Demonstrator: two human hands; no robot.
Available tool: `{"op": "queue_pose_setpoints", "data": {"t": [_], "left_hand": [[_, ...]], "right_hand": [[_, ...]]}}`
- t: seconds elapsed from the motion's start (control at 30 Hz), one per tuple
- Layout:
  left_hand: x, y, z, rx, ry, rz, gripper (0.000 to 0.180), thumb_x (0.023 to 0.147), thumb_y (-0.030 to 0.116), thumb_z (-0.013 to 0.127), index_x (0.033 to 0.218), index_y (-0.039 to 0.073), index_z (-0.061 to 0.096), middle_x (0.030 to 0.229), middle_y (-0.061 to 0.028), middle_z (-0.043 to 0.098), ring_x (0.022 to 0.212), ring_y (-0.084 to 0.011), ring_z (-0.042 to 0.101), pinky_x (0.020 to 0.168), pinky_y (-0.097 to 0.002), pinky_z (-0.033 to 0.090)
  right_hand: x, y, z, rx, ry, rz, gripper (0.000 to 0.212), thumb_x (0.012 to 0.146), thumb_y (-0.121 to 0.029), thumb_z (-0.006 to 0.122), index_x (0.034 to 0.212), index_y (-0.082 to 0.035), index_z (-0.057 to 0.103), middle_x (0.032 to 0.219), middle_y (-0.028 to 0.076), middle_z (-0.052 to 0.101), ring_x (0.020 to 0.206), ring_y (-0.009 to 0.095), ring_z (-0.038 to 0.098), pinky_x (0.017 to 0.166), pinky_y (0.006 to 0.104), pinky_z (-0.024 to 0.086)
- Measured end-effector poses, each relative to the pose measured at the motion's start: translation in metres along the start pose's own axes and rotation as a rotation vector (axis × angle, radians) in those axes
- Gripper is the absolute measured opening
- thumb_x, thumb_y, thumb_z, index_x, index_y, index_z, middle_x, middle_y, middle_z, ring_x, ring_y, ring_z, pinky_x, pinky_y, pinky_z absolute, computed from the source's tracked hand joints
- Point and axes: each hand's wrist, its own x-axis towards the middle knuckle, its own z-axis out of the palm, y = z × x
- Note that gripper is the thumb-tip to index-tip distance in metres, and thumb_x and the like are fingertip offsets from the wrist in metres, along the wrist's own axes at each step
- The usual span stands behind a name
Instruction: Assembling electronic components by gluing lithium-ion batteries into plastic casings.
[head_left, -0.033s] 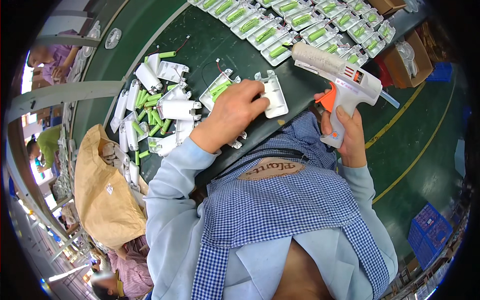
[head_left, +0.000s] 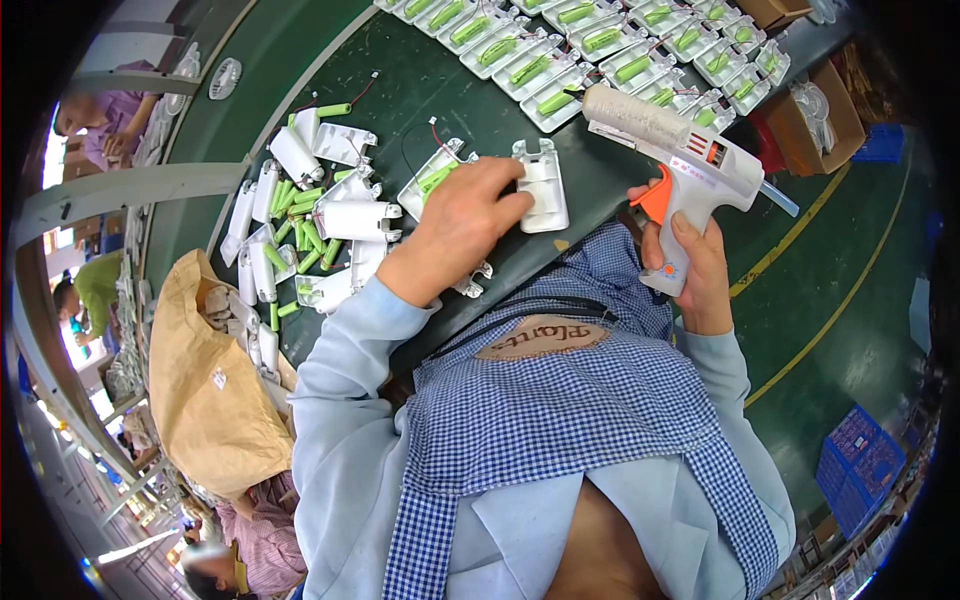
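Observation:
My left hand (head_left: 462,225) is over the dark table, its fingers curled and its thumb and forefinger at the left edge of an empty white plastic housing (head_left: 543,188). Partly under that hand lies another white housing (head_left: 412,197) with a green battery pack (head_left: 437,180) in it; a thin wire rises from it. My right hand (head_left: 692,255) grips the handle of a white glue gun (head_left: 705,180) with an orange trigger. The gun's nozzle points left toward the rows of housings, and a clear glue stick (head_left: 780,198) sticks out of its back.
Rows of white housings (head_left: 500,48) with green packs cover the table's far side. At left lie a pile of loose housings (head_left: 357,219) and green batteries (head_left: 312,236), beside a tan sack (head_left: 205,380). A cardboard box (head_left: 835,110) stands at right. Other people work at far left.
The empty housing has turned slightly and now lies straighter, a little further left. My left hand has shifted slightly left. My right hand and the glue gun have stayed put.

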Motion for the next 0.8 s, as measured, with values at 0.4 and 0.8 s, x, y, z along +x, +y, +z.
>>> {"op": "queue_pose_setpoints", "data": {"t": [0.4, 0.8], "left_hand": [[-0.043, 0.024, -0.043, 0.240, -0.313, -0.134, 0.026, 0.068, 0.007, 0.070, 0.094, 0.006, 0.066, 0.102, -0.0086, 0.058, 0.094, -0.0256, 0.056, 0.077, -0.0381, 0.042], [0.028, 0.058, 0.010, -0.041, 0.098, -0.310, 0.013, 0.072, 0.012, 0.071, 0.068, 0.006, 0.061, 0.063, -0.0087, 0.057, 0.057, -0.0287, 0.058, 0.051, -0.0393, 0.044]], "right_hand": [[0.001, -0.003, -0.006, 0.010, -0.029, -0.006, 0.052, 0.092, -0.021, 0.057, 0.133, 0.007, 0.042, 0.127, 0.028, 0.055, 0.057, 0.012, 0.054, 0.054, 0.0251, 0.046], [0.000, -0.003, -0.003, 0.003, -0.009, -0.010, 0.049, 0.092, -0.021, 0.058, 0.131, 0.005, 0.045, 0.125, 0.028, 0.056, 0.056, 0.013, 0.054, 0.052, 0.0254, 0.046]]}}
